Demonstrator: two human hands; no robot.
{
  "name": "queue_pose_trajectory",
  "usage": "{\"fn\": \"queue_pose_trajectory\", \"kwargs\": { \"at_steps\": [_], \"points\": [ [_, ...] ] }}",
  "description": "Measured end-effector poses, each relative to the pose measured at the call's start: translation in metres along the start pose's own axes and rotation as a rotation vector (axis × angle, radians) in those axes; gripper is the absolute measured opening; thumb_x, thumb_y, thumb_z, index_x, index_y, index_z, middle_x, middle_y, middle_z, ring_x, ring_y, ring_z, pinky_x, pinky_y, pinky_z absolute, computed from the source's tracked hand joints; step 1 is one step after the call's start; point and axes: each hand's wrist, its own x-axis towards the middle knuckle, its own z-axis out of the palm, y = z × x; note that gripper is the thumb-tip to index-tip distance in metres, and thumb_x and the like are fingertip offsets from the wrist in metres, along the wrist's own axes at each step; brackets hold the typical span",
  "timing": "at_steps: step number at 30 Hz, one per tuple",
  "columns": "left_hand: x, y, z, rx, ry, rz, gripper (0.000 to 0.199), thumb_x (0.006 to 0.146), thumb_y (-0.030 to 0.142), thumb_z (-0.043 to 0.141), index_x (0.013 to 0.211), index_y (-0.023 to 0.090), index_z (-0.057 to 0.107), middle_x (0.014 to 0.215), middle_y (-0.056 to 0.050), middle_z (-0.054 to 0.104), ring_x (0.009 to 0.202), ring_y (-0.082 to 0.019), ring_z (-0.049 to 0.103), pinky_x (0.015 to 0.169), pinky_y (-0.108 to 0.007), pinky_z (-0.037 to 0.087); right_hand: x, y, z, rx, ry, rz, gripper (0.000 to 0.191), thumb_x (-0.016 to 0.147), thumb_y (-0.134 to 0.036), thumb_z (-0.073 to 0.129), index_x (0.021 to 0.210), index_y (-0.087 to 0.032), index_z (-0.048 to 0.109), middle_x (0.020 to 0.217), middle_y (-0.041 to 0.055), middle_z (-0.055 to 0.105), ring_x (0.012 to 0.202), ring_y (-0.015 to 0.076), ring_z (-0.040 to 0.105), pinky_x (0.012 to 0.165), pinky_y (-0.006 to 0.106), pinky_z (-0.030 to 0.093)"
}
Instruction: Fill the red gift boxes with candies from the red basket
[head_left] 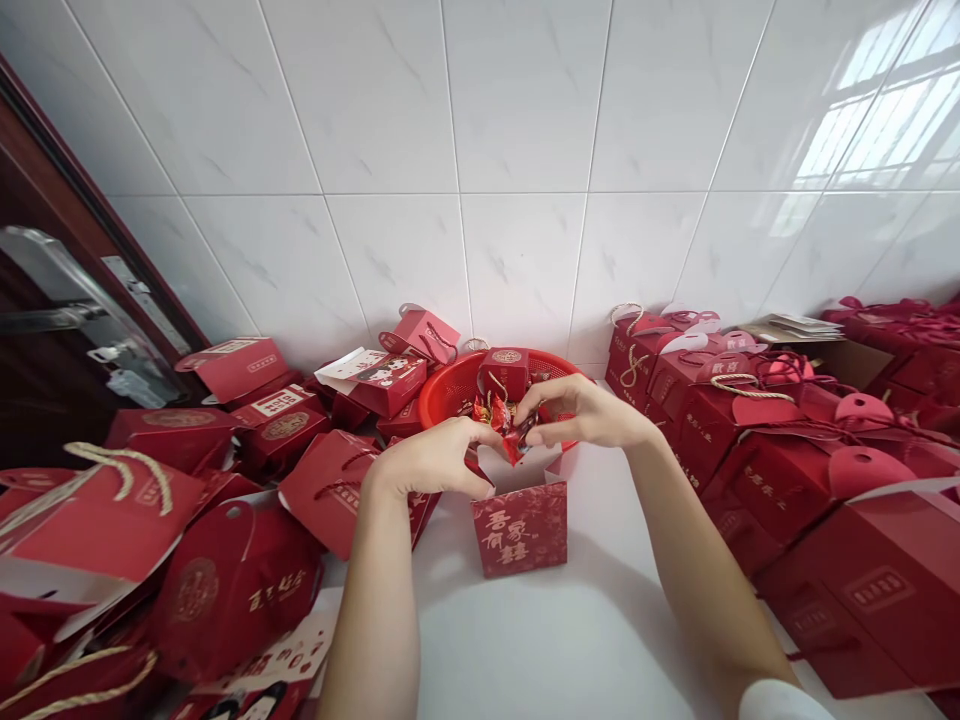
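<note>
A red gift box (520,530) with gold characters stands upright on the white table, its top open. My left hand (431,462) is at the box's left side, with the thumb at the front left corner of the rim and the fingers curled over the opening. Above the box, my right hand (589,412) has its fingers closed around shiny red and dark wrapped sweets (512,440). Just behind, an orange-red plastic basket (442,385) holds a small dark red box (504,372) and other wrapped items, partly hidden by my hands.
Many red gift boxes (236,590) lie heaped on the left, some with rope handles. More boxes (877,590) stand in rows along the right. A white tiled wall (525,130) closes off the back. At far left is a dark door with a metal handle (56,318).
</note>
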Motion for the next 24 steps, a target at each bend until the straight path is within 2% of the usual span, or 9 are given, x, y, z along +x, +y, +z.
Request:
{"fn": "queue_pose_trajectory", "kwargs": {
  "at_steps": [4, 9, 11, 13, 16, 18, 21, 22, 24],
  "points": [
    [0.000, 0.002, 0.000, 0.001, -0.002, 0.025, 0.047, 0.065, 0.023, 0.071, 0.112, 0.019, 0.075, 0.106, -0.002, 0.074, 0.088, -0.022, 0.066, 0.078, -0.029, 0.049, -0.003, -0.007, 0.015, -0.366, -0.057, 0.023, 0.020, 0.082, -0.030, 0.076, 0.096, -0.017, 0.073, 0.089, 0.0029, 0.072, 0.079, 0.0148, 0.063, 0.070, 0.025, 0.047],
    [0.000, 0.002, 0.000, 0.018, 0.033, 0.027, 0.046, 0.067, 0.023, 0.069, 0.113, 0.023, 0.075, 0.115, -0.001, 0.074, 0.097, -0.024, 0.067, 0.084, -0.030, 0.049, -0.010, -0.016, 0.013, -0.420, 0.021, 0.054, 0.026, 0.088, -0.041, 0.069, 0.100, -0.018, 0.072, 0.090, 0.0028, 0.071, 0.076, 0.0144, 0.063, 0.064, 0.024, 0.046],
    [0.000, 0.001, 0.000, -0.008, 0.041, 0.025, 0.041, 0.072, 0.028, 0.069, 0.113, 0.023, 0.075, 0.117, -0.002, 0.074, 0.102, -0.025, 0.067, 0.086, -0.030, 0.049, -0.015, -0.018, 0.007, -0.451, 0.081, 0.058, 0.033, 0.086, -0.045, 0.071, 0.105, -0.019, 0.071, 0.100, 0.0050, 0.072, 0.084, 0.0169, 0.065, 0.070, 0.026, 0.048],
    [0.001, 0.001, 0.000, -0.026, 0.048, 0.025, 0.039, 0.077, 0.039, 0.069, 0.112, 0.023, 0.076, 0.117, -0.004, 0.074, 0.105, -0.025, 0.067, 0.088, -0.031, 0.049, -0.021, -0.018, 0.001, -0.514, 0.112, 0.095, 0.048, 0.079, -0.049, 0.077, 0.116, -0.019, 0.068, 0.114, 0.0078, 0.070, 0.097, 0.0213, 0.065, 0.079, 0.029, 0.050],
    [0.003, 0.000, 0.000, -0.015, 0.044, 0.017, 0.046, 0.073, 0.045, 0.075, 0.114, 0.024, 0.075, 0.120, -0.003, 0.073, 0.111, -0.027, 0.065, 0.091, -0.030, 0.049, -0.025, -0.013, -0.003, -0.640, 0.084, 0.234, 0.062, 0.070, -0.044, 0.084, 0.123, -0.019, 0.065, 0.120, 0.0093, 0.068, 0.107, 0.0263, 0.063, 0.084, 0.032, 0.049],
    [0.005, 0.000, 0.002, 0.008, 0.056, 0.007, 0.046, 0.070, 0.036, 0.076, 0.115, 0.024, 0.073, 0.119, -0.002, 0.073, 0.108, -0.026, 0.066, 0.089, -0.030, 0.050, -0.023, -0.008, -0.002, -0.685, 0.029, 0.335, 0.046, 0.073, -0.034, 0.081, 0.115, -0.018, 0.067, 0.109, 0.0078, 0.071, 0.099, 0.0246, 0.064, 0.076, 0.030, 0.048],
    [0.010, -0.002, 0.006, 0.036, 0.126, 0.018, 0.040, 0.073, 0.027, 0.067, 0.113, 0.022, 0.072, 0.106, -0.003, 0.073, 0.091, -0.024, 0.068, 0.076, -0.031, 0.051, -0.019, 0.000, -0.001, -0.686, -0.013, 0.409, 0.013, 0.078, -0.022, 0.072, 0.087, -0.017, 0.065, 0.081, 0.0026, 0.067, 0.072, 0.0168, 0.059, 0.061, 0.026, 0.040],
    [0.011, -0.003, 0.007, 0.020, 0.155, 0.035, 0.042, 0.073, 0.026, 0.065, 0.115, 0.022, 0.070, 0.103, -0.003, 0.073, 0.085, -0.022, 0.067, 0.073, -0.031, 0.052, -0.017, 0.001, -0.001, -0.678, -0.003, 0.408, 0.011, 0.079, -0.021, 0.071, 0.078, -0.017, 0.061, 0.074, 0.0010, 0.063, 0.066, 0.0146, 0.054, 0.058, 0.026, 0.037],
    [0.013, -0.004, 0.009, -0.048, 0.216, 0.083, 0.048, 0.074, 0.024, 0.063, 0.122, 0.022, 0.066, 0.102, -0.004, 0.072, 0.080, -0.021, 0.067, 0.070, -0.031, 0.052, -0.017, 0.003, -0.002, -0.643, 0.038, 0.370, 0.020, 0.079, -0.020, 0.069, 0.068, -0.017, 0.053, 0.067, -0.0015, 0.056, 0.061, 0.0117, 0.048, 0.057, 0.025, 0.033]
  ]
}}
